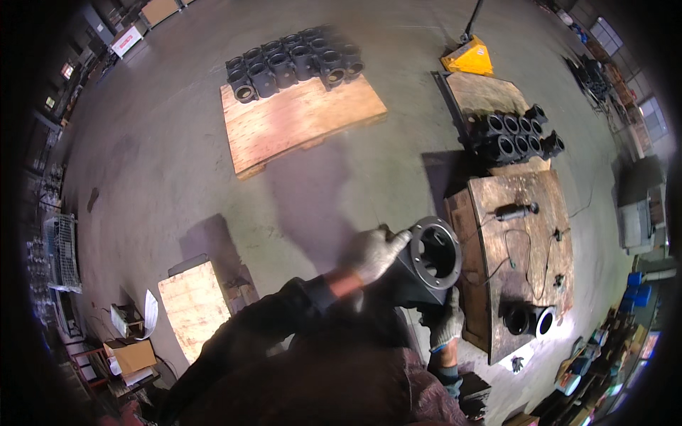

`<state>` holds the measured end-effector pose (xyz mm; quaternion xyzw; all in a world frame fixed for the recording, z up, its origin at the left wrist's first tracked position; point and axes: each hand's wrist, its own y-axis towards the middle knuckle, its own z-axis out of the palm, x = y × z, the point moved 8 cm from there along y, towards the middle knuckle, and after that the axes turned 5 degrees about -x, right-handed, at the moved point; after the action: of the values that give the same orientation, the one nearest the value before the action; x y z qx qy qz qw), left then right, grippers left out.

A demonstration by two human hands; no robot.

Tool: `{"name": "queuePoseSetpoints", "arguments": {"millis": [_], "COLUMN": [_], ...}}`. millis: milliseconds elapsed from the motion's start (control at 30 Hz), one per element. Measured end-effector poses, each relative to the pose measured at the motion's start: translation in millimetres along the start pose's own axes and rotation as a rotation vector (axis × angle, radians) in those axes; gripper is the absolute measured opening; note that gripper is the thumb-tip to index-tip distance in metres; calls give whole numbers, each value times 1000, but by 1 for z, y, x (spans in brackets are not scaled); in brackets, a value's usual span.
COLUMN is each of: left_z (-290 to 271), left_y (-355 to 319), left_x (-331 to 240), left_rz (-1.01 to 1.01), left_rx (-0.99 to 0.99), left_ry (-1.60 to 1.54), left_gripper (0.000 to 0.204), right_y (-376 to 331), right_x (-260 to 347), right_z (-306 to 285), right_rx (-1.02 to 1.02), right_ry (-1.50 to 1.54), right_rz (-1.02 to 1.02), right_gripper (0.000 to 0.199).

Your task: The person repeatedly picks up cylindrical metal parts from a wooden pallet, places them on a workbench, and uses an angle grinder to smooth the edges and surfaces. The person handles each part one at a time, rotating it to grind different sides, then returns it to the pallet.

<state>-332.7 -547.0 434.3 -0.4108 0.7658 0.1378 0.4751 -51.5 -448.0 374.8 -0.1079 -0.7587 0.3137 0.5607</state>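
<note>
Between my two gloved hands is a large black flanged housing (402,280), held in front of my body beside the wooden workbench. Its round flange (450,277) has bolt holes around the rim and a wide bore facing up and to the right. My left hand (375,257), in a light work glove, is closed on the housing's upper left side. My right hand (449,324) grips it from the lower right, below the flange; part of those fingers is hidden behind the housing.
On the workbench (490,305) lie a corded power tool (516,211) and another black housing (529,320). A pallet (298,124) ahead carries several black housings (280,67). More housings (513,135) stand beyond the bench, near a yellow pallet jack (469,57). A wooden-topped stand (193,305) is at left.
</note>
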Motion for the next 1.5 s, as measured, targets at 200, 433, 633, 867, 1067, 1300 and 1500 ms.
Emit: {"name": "queuePoseSetpoints", "arguments": {"millis": [200,433,633,867,1067,1300,1500], "left_z": [-82,-170,-251,-346,-392,-393,-351], "left_y": [109,231,345,501,610,738,825], "left_x": [71,173,228,352,438,566,660], "left_rz": [225,-415,-766,-754,-667,-575,-785], "left_rx": [-207,-393,-440,-432,-541,-565,-604], "left_ry": [49,-382,-827,-611,-597,-135,-247], "left_gripper": [23,44,45,45,51,35,35], "right_y": [97,212,285,298,406,527,646], "right_x": [90,164,199,268,202,159,134], "right_z": [166,367,547,760,890,1035,1127], "right_rx": [269,623,776,717,817,735,824], "right_ry": [-159,-649,-830,-800,-503,-485,-507], "right_rz": [-114,-316,-367,-1003,-169,308,44], "right_gripper": [50,52,56,43,51,47,44]}}
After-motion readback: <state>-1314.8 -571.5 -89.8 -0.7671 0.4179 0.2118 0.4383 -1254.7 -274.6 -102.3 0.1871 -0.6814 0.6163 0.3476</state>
